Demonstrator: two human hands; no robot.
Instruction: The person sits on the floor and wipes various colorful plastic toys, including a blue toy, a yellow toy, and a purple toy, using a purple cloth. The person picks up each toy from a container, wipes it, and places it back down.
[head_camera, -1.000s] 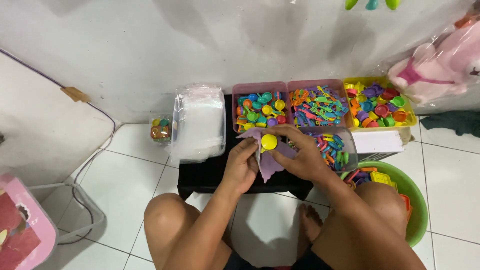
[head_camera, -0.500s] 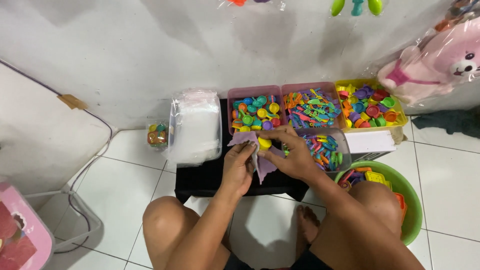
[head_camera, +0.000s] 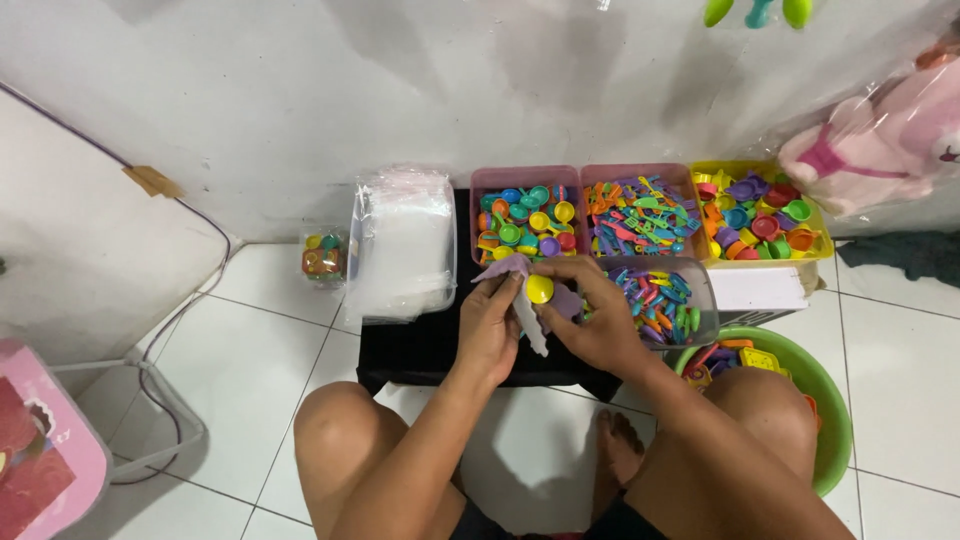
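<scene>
Both hands have edged lower over the black bench: left hand (head_camera: 490, 325) pinches a clear bag (head_camera: 530, 325), right hand (head_camera: 598, 320) pinches a yellow toy (head_camera: 540, 289). Light, slippery, probably best gripped at the rim.

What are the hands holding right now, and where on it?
Both hands, left and right, hold a purple toy piece by its edges, a yellow toy on it. The exact finger grip cannot be told.

Yellow toy dish (head_camera: 540, 288): now lower against the purple card (head_camera: 520, 285), just below the pink bin of toy dishes (head_camera: 526, 180). Right hand (head_camera: 600, 320): fingers shifted beside it. Left hand (head_camera: 488, 325): pinching card edge.
</scene>
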